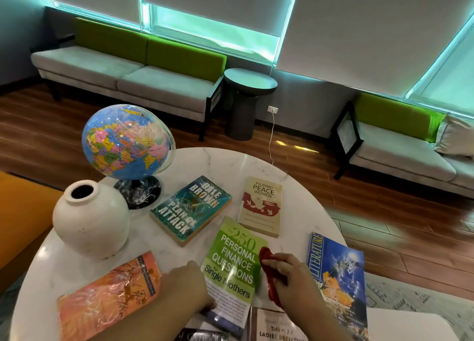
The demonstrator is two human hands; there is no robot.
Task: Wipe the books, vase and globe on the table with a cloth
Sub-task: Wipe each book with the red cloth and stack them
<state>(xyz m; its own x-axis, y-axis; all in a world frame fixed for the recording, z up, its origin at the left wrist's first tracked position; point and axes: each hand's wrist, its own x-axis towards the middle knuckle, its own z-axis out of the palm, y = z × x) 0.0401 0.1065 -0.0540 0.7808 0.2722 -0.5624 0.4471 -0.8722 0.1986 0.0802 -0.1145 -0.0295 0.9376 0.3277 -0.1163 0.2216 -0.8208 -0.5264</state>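
Right hand (284,271) grips red cloth (265,254), fingers curled round it, at green book's (230,258) right edge.
Left hand (189,284) lies on that book's left edge, fingers bent down; grip or mere pressure cannot be told. Green book lies flat, near side of marble table (295,174). Vase (91,220) and globe (125,138) stand at left, close together.
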